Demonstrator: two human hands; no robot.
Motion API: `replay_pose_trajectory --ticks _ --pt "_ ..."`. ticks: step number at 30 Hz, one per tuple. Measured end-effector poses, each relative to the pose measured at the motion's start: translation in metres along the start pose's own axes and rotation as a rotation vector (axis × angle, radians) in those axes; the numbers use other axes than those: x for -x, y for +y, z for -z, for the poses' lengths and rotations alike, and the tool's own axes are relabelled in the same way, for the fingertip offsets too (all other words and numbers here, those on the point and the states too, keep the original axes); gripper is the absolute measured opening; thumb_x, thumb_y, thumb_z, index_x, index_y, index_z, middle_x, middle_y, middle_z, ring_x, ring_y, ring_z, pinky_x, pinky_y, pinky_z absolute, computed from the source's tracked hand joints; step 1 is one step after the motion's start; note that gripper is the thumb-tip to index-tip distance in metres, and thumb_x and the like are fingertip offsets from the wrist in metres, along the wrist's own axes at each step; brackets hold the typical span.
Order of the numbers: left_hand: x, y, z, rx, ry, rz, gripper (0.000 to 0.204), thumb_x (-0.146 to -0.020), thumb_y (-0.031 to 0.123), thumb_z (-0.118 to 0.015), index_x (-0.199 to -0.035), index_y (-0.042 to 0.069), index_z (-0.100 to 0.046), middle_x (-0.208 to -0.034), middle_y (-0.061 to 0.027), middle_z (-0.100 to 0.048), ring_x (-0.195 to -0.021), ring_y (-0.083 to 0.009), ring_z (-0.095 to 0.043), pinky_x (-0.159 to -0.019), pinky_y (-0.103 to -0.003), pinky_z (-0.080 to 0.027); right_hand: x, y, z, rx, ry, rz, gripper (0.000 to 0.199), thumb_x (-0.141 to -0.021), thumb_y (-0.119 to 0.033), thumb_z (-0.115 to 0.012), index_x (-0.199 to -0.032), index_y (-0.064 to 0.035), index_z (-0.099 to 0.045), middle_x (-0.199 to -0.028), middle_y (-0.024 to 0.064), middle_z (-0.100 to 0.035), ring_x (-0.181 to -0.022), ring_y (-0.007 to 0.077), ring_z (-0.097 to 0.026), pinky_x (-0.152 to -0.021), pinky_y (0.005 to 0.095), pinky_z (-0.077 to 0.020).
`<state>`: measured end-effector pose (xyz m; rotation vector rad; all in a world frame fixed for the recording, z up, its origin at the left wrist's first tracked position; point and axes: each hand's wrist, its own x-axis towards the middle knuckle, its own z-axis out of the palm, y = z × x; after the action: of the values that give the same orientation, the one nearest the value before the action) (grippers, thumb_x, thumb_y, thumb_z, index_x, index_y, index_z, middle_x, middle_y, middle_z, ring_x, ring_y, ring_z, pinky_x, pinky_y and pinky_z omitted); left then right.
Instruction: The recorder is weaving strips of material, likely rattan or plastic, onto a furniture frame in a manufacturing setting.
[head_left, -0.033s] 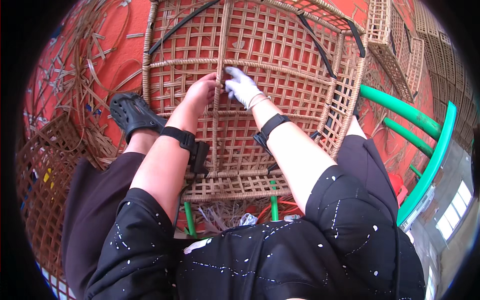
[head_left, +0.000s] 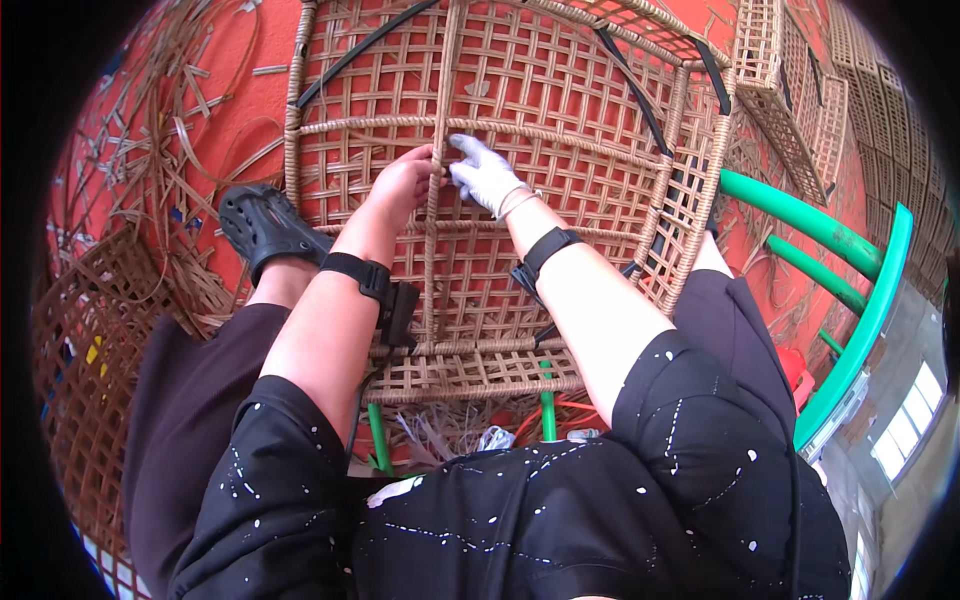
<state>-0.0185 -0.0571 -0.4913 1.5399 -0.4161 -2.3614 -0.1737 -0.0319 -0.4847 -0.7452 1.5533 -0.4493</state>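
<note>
A large woven rattan frame (head_left: 560,90) lies in front of me, with open lattice and wrapped bars. My left hand (head_left: 402,185) is bare, its fingers closed at the wrapped upright bar (head_left: 432,240) in the middle. Part of its fingertips is hidden by that bar. On the bar's right side, my right hand (head_left: 484,178) wears a pale glove with grey fingertips. Its fingers are spread, the upper one stretched toward the crossing of the bars and the lower ones close to the upright bar. Whether a thin strand lies between the hands cannot be made out.
Loose rattan strips (head_left: 190,90) litter the red floor (head_left: 235,60) at left. A dark woven panel (head_left: 90,380) leans at lower left. Green curved tubing (head_left: 800,215) stands at right, with more woven pieces (head_left: 790,90) behind it. Black straps (head_left: 635,90) cross the frame.
</note>
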Motion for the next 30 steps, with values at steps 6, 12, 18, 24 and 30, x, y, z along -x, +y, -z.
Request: replay_pose_trajectory --ticks 6,12,18,24,30 --pt "0.007 0.002 -0.005 -0.044 0.012 -0.015 0.048 -0.084 0.01 -0.05 -0.131 0.01 -0.045 -0.106 -0.0049 -0.061 -0.092 -0.015 -0.059 -0.079 -0.028 -0.045 -0.011 -0.007 0.012 0.496 0.059 0.175 0.039 -0.076 -0.034 -0.068 -0.106 -0.0103 -0.062 -0.095 0.0094 -0.067 -0.086 0.0223 -0.064 -0.076 0.0346 -0.0495" --pt "0.003 -0.004 -0.002 -0.005 0.014 -0.104 0.042 -0.087 0.009 -0.052 -0.129 0.006 -0.047 -0.097 -0.0048 -0.065 -0.082 -0.0129 -0.063 -0.072 -0.026 -0.047 -0.012 -0.042 0.021 0.032 -0.008 -0.044 0.026 -0.077 -0.031 -0.069 -0.085 -0.0068 -0.068 -0.074 0.0 -0.062 -0.069 0.0114 -0.054 -0.065 0.0281 -0.0429" --pt "0.0 -0.016 -0.006 -0.597 0.291 -0.487 0.048 -0.082 0.023 -0.066 -0.124 0.003 -0.052 -0.085 -0.0118 -0.069 -0.075 -0.0161 -0.066 -0.069 -0.028 -0.05 0.042 -0.121 0.068 -0.379 0.109 0.383 0.015 -0.079 -0.021 -0.068 -0.081 -0.0066 -0.068 -0.068 -0.0005 -0.059 -0.066 0.0097 -0.052 -0.073 0.0246 -0.038" --pt "0.001 -0.009 -0.013 -0.656 0.422 -0.574 0.042 -0.077 0.032 -0.072 -0.105 0.002 -0.066 -0.084 -0.0163 -0.069 -0.075 -0.0213 -0.068 -0.07 -0.031 -0.052 0.118 -0.208 0.094 -0.589 0.3 0.788 0.017 -0.079 -0.014 -0.068 -0.086 0.0012 -0.065 -0.077 0.0069 -0.061 -0.072 0.0142 -0.056 -0.072 0.0273 -0.0425" --pt "-0.001 -0.01 -0.035 -0.85 0.692 -0.48 0.032 -0.082 0.032 -0.063 -0.098 0.005 -0.069 -0.085 -0.017 -0.068 -0.078 -0.0274 -0.067 -0.072 -0.035 -0.051 0.154 -0.247 0.102 -0.383 0.472 1.024 0.026 -0.078 -0.019 -0.07 -0.091 0.0016 -0.063 -0.084 0.0089 -0.06 -0.078 0.0179 -0.056 -0.077 0.0297 -0.043"
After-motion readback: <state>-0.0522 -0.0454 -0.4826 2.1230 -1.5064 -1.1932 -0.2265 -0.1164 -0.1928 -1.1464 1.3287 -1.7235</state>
